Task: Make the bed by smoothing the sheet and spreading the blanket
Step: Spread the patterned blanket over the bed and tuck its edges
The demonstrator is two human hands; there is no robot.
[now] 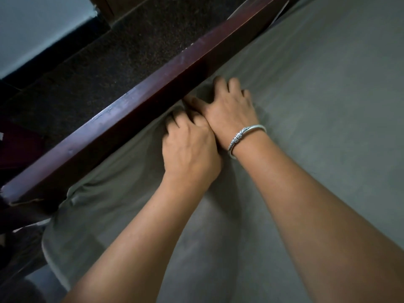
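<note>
A grey-green sheet (pixel 317 110) covers the mattress and fills the right and lower part of the view. My left hand (pixel 190 149) and my right hand (pixel 229 108) lie side by side at the sheet's edge, where it meets a dark red wooden bed rail (pixel 135 106). The fingers of both hands curl down into the fabric and press it into the gap beside the rail. The fingertips are hidden in the folds. My right wrist wears a silver bangle. Creases gather around the hands, and the sheet's corner bulges at the lower left. No blanket is in view.
The wooden rail runs diagonally from the lower left to the top right. Beyond it lies a dark speckled floor (pixel 87 62), with a pale wall (pixel 32 22) at the top left. The mattress corner (pixel 63 215) hangs rounded at the lower left.
</note>
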